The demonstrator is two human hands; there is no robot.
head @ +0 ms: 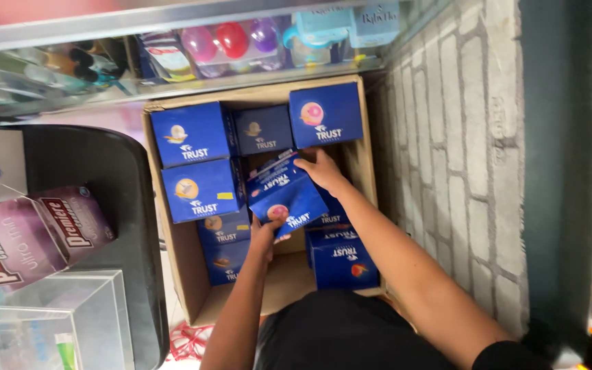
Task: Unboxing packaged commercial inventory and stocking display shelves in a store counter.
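A grey brick wall [447,171] fills the right of the frame. At centre an open cardboard carton [176,253] holds blue boxes [193,133] packed in rows. A black chair back [104,178] curves at the left. Mid-frame, one tilted blue box [286,195] is lifted above the others: the right hand [320,170] clasps its upper edge, the left hand [265,236] grips its lower corner, fingers curled on it.

2 bare forearms, left hand [266,236] and right hand [321,169] ringless, black short sleeve, black garment below.
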